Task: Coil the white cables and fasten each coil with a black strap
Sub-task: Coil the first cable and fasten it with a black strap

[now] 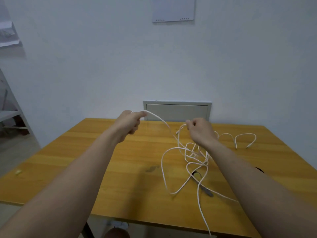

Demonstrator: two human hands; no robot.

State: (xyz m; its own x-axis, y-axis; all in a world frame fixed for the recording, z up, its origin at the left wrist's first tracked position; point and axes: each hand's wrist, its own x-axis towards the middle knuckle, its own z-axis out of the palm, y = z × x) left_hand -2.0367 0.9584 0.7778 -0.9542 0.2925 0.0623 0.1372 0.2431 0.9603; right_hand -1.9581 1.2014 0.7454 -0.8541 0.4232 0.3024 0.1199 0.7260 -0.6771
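Observation:
White cables (pixel 188 157) lie in a loose tangle on the wooden table (pixel 120 169), right of centre. My left hand (pixel 129 122) is raised over the far edge and pinches one cable near its end; that cable arcs down into the tangle. My right hand (pixel 199 129) hovers above the tangle and pinches another strand. One strand trails off the table's front edge. A black strap (pixel 201 182) lies flat under the loops near the front. A second black strap (pixel 259 169) peeks out from behind my right forearm.
Another white cable (pixel 240 138) curls at the far right of the table. A small yellow scrap (pixel 18 172) sits near the left edge. A grey panel (pixel 177 110) stands on the wall behind the table. A shelf frame stands at the left.

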